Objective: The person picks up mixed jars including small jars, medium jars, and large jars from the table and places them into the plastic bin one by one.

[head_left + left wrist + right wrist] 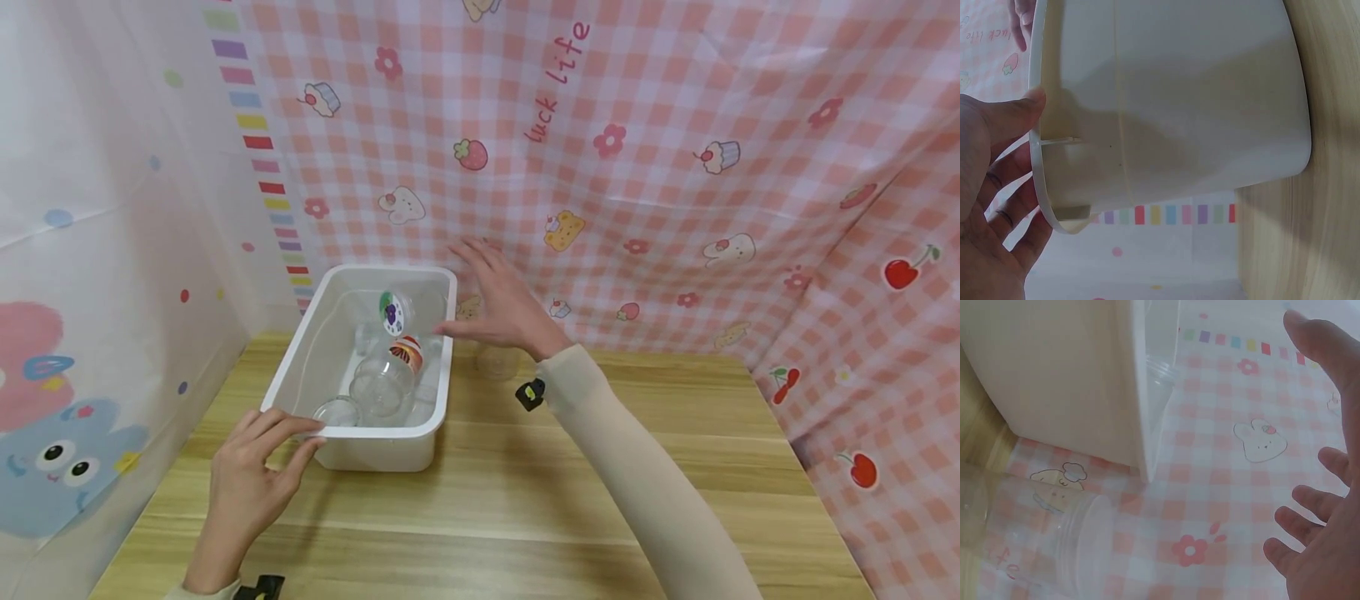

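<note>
A white plastic bin (360, 450) holds several clear containers, among them one with a green and purple grape picture (392, 313) and a jar with an orange-red label (406, 353). My left hand (251, 483) grips the bin's rim at the front left corner; the left wrist view shows the thumb (1013, 115) on one side and fingers on the other. Above the bin's right rim, my right hand (498, 300) is spread, holding nothing. Below it, a clear jar (1085, 544) stands outside the bin, partly hidden in the head view.
The bin stands at the left rear of a wooden table (480, 517). Pink checked cloth (637, 200) hangs behind and to the right. A white printed cloth (112, 208) hangs on the left.
</note>
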`<act>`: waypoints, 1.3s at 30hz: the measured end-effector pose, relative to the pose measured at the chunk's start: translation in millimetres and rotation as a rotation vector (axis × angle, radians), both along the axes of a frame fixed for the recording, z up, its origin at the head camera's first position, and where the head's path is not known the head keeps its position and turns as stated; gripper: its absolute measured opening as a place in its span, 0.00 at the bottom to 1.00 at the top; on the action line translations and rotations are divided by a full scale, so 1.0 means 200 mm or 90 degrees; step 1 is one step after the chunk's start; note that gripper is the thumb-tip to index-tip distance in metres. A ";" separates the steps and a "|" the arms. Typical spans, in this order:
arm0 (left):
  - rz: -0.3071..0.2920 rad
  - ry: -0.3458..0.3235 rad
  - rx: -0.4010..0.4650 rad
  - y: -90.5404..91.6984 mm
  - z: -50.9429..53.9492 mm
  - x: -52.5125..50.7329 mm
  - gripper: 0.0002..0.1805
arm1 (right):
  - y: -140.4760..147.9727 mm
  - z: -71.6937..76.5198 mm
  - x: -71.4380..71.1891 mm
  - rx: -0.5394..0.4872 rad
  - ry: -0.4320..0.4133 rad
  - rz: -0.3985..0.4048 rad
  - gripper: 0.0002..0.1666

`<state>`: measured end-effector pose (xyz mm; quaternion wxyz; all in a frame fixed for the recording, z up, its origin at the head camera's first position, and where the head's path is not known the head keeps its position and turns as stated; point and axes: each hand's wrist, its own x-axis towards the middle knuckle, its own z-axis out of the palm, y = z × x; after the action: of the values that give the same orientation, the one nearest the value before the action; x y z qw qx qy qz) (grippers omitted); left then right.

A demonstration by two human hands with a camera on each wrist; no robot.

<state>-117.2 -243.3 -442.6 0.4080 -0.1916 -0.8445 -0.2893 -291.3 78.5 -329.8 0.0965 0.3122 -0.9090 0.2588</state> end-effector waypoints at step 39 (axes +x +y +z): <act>-0.002 0.001 0.008 0.00 0.00 0.00 0.18 | 0.30 -0.35 -0.10 -0.231 -0.156 -0.130 0.73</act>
<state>-117.1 -242.3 -442.8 0.4095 -0.1905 -0.8420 -0.2953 -311.8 137.6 -400.6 0.0654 0.1623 -0.8795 0.4425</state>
